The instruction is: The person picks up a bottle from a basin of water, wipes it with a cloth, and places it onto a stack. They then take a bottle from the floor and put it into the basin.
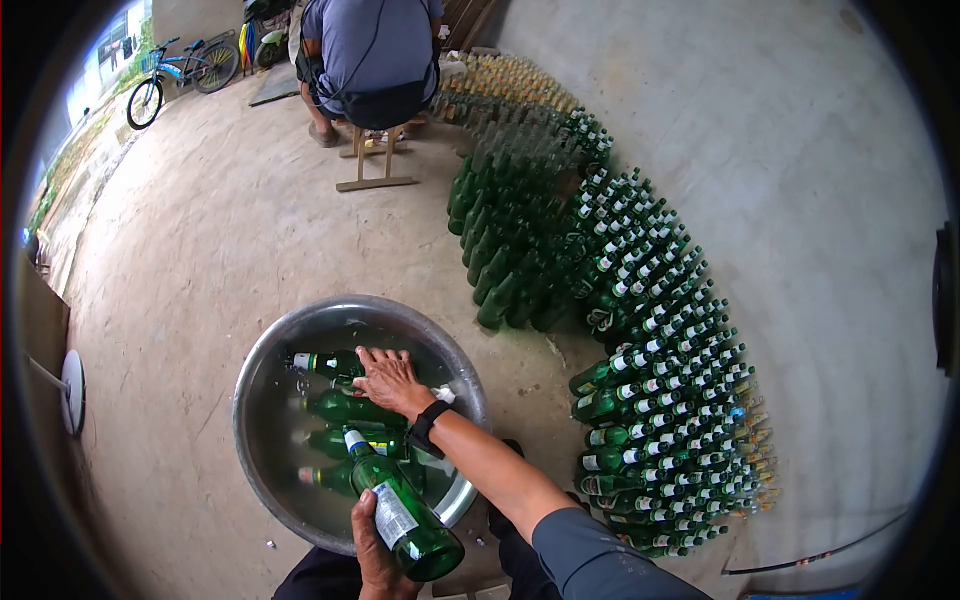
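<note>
A wide metal basin (258, 400) of water stands on the floor in front of me, with several green bottles (350, 407) lying in it. My left hand (378, 550) is wrapped round the lower part of a labelled green bottle (395, 512), tilted over the basin's near side, its neck pointing up and left. My right hand (390, 380), with a black band at the wrist, reaches across the basin palm down, fingers spread over a bottle with a white-capped neck (318, 364). A small white scrap (443, 394) lies beside that wrist.
Many upright green bottles (650, 370) curve along the wall on the right, with clear ones (510, 80) further back. A seated person (370, 50) on a wooden stool (376, 184) faces away at the top. A blue bicycle (185, 70) stands at the upper left.
</note>
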`<move>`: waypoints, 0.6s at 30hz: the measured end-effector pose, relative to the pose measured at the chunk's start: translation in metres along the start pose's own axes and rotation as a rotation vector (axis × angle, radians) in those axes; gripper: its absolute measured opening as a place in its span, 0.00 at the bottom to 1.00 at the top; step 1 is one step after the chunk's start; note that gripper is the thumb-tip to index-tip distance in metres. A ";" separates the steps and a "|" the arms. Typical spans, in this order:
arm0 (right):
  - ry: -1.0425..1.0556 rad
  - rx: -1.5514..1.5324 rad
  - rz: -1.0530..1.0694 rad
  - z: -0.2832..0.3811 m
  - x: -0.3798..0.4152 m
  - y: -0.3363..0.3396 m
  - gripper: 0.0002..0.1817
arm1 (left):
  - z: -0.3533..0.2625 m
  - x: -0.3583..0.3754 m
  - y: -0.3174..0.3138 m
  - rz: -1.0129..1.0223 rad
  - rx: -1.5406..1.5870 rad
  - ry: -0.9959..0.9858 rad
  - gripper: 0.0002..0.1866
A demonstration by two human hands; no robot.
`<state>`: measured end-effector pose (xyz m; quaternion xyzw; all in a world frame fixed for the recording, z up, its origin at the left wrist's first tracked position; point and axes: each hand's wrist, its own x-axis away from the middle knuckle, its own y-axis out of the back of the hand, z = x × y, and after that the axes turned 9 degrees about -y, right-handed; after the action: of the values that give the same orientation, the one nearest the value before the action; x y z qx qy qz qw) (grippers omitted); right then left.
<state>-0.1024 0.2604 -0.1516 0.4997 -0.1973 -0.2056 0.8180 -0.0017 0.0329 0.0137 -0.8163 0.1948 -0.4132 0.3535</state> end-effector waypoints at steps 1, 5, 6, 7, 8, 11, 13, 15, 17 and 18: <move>-0.006 0.005 0.017 -0.001 0.001 0.001 0.37 | 0.000 0.000 0.001 -0.009 0.001 -0.001 0.23; -0.040 0.039 0.050 -0.001 0.002 0.001 0.36 | 0.000 0.000 0.001 -0.021 0.002 -0.021 0.23; -0.038 0.039 0.052 -0.001 0.002 0.001 0.36 | 0.000 0.000 0.002 -0.023 0.003 -0.022 0.23; -0.034 0.037 0.047 -0.002 0.002 0.001 0.36 | 0.001 0.000 0.003 -0.028 -0.003 -0.019 0.23; -0.029 0.034 0.042 -0.002 0.002 0.001 0.35 | 0.001 -0.001 0.004 -0.034 -0.008 -0.016 0.23; -0.043 0.047 0.054 0.001 0.003 0.004 0.35 | 0.001 0.000 0.003 -0.060 0.030 0.014 0.23; -0.039 0.044 0.089 -0.003 0.000 0.000 0.37 | 0.000 0.000 -0.001 -0.088 0.031 0.010 0.21; -0.049 0.043 0.102 -0.002 -0.002 0.000 0.36 | 0.004 -0.005 0.008 -0.097 0.067 0.030 0.23; -0.023 0.067 0.076 -0.002 -0.002 0.003 0.35 | 0.001 -0.003 0.003 -0.119 0.104 0.064 0.23; -0.007 0.066 0.055 -0.004 -0.002 0.002 0.35 | 0.002 -0.003 0.007 -0.105 0.118 0.073 0.23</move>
<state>-0.1016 0.2648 -0.1518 0.5202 -0.2206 -0.1782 0.8056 -0.0022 0.0312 0.0064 -0.7876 0.1395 -0.4713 0.3716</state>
